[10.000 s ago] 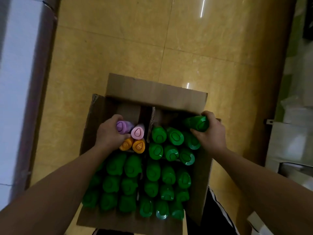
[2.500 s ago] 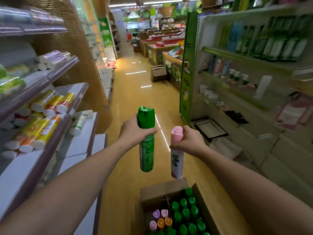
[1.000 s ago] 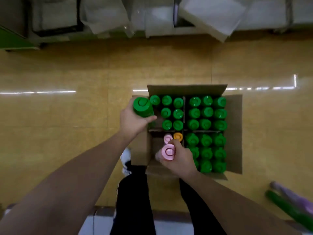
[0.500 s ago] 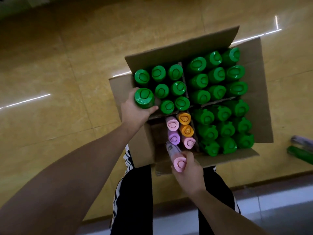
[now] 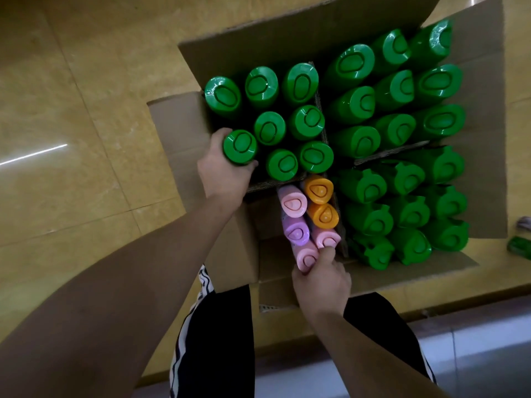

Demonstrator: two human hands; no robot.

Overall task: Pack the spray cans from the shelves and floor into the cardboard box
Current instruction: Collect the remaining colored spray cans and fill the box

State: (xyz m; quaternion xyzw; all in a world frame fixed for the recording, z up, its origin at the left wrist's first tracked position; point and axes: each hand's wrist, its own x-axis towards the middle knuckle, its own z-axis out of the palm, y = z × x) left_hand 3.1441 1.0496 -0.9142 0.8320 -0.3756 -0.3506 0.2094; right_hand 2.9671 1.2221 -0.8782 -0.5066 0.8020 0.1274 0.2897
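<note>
An open cardboard box [image 5: 184,133] with dividers stands on the floor below me, packed with several green-capped spray cans. My left hand [image 5: 224,176] grips a green can [image 5: 240,145] at the left edge of the far left compartment, among the other green cans. My right hand [image 5: 321,280] holds a pink-capped can [image 5: 307,258] in the near left compartment, right behind a purple can [image 5: 296,232], another pink one [image 5: 291,203] and two orange ones [image 5: 319,191].
The box sits on yellow floor tiles [image 5: 71,110]. Two more cans [image 5: 520,245] lie on the floor at the right edge of view. My legs in black shorts [image 5: 218,340] stand just in front of the box's near flap.
Both hands lowered their cans further into the box: the green one sank level with its neighbours, and the pink one slid in beside the purple and pink cans. The camera has moved closer.
</note>
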